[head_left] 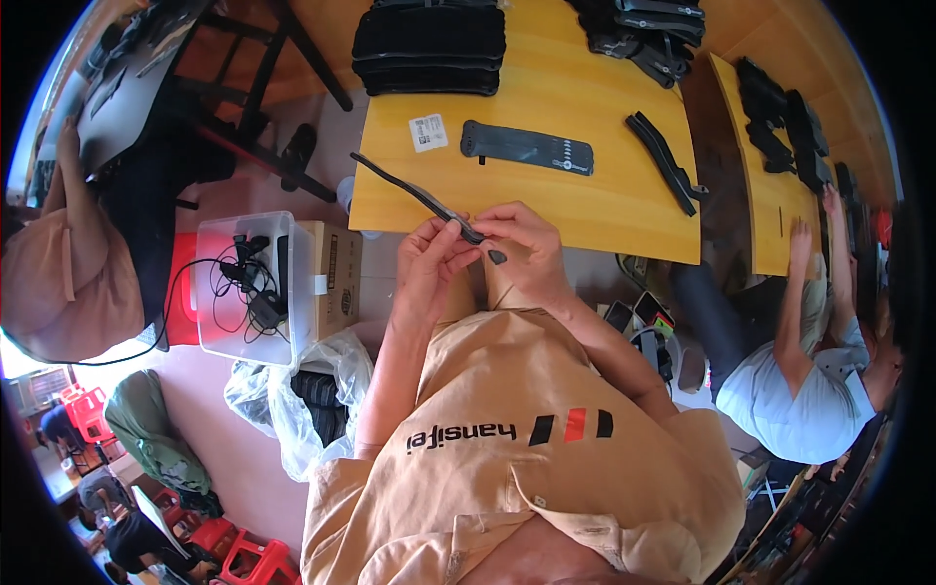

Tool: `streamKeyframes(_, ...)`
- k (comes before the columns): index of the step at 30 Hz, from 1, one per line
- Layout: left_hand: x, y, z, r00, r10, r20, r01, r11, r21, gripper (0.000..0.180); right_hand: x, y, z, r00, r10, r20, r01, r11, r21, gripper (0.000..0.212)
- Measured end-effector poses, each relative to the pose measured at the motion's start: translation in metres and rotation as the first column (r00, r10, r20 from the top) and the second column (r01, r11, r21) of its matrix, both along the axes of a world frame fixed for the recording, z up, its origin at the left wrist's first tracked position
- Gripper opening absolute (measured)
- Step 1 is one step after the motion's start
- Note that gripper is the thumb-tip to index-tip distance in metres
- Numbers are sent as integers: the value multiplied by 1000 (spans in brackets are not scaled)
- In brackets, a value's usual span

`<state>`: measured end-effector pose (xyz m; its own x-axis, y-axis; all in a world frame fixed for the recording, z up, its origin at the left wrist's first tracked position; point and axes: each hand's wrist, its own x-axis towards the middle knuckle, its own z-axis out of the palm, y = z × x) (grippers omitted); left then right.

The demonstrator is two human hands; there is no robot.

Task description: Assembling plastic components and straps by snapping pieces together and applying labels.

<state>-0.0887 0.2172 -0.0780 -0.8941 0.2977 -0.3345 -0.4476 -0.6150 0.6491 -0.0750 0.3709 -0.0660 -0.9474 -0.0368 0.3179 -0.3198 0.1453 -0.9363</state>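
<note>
Both my hands are in front of me at the near edge of the table. A long thin black strap (408, 188) is pinched in my left hand (429, 261) and runs up and left over the table. The fingers of my right hand (526, 249) are closed on the same strap's near end, close to the left fingertips. A small dark tab (497, 256) sticks out below that end, by the right fingers. Beyond my hands a wide flat dark strap (526, 148) with pale markings lies on the yellow wooden table (585, 213).
A white label sheet (427, 134), a folded black strap (663, 161), stacked black pads (429, 49) and a strap pile (648, 34) lie on the table. Left are a clear bin (207, 292) with cables and a plastic bag (283, 409). Another person (799, 390) works at right.
</note>
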Motion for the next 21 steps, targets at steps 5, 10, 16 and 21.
streamKeyframes(5,2,5,6,999,-6,-39,2,996,-89,22,-1,15,3,997,36,-66,-29,994,108,24)
streamKeyframes(10,4,6,7,998,-10,-58,-2,980,-201,23,-1,20,11,989,106,-107,-77,966,247,20)
streamKeyframes(16,6,9,9,995,9,-96,-38,952,-304,22,-4,23,12,979,164,-118,-115,933,342,17)
streamKeyframes(21,7,11,13,986,7,-166,-69,925,-375,23,-2,21,14,983,137,-120,-82,922,379,16)
